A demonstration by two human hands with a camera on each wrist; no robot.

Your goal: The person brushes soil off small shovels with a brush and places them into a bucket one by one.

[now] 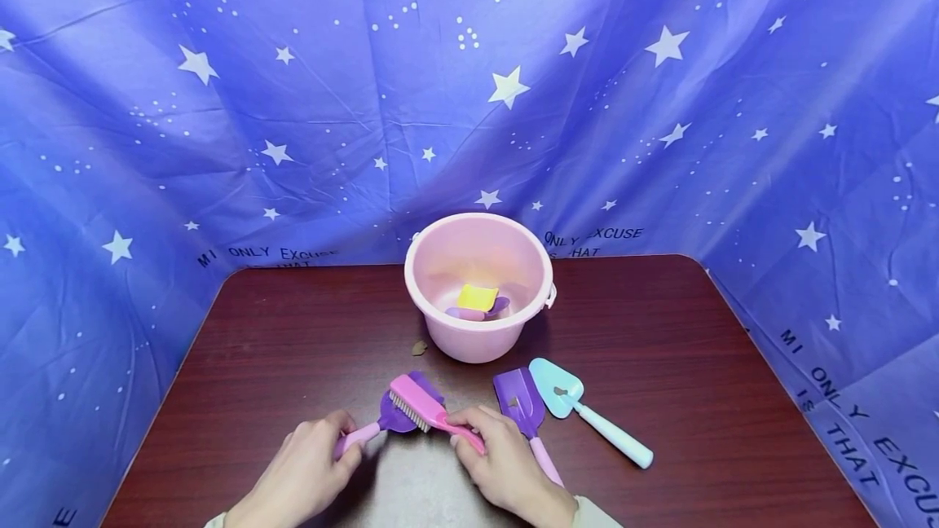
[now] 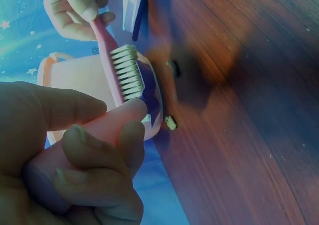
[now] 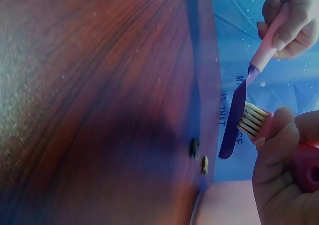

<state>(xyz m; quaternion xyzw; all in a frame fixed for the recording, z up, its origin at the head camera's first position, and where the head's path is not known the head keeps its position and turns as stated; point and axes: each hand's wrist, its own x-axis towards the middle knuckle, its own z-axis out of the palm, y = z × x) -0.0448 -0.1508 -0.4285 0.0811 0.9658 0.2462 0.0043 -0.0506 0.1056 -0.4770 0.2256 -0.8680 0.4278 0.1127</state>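
Note:
My left hand [image 1: 311, 455] grips the pale pink handle of a small purple toy shovel [image 1: 394, 420], held above the dark table. In my right hand [image 1: 500, 456] is the handle of a pink brush [image 1: 412, 396]. The brush's bristles [image 3: 253, 121] meet the face of the shovel's blade [image 3: 232, 125] in the right wrist view. Seen from the left wrist, the brush [image 2: 107, 55] overlaps the blade and partly hides it. Both tools are up off the tabletop, the brush head lying over the blade.
Behind the hands stands a pink bucket [image 1: 477, 341] holding a yellow piece [image 1: 477, 297] and purple pieces. A second purple shovel [image 1: 522, 398] and a light blue trowel [image 1: 548, 385] lie at the right, each with a small brown bit. Another brown bit [image 1: 419, 347] lies by the bucket.

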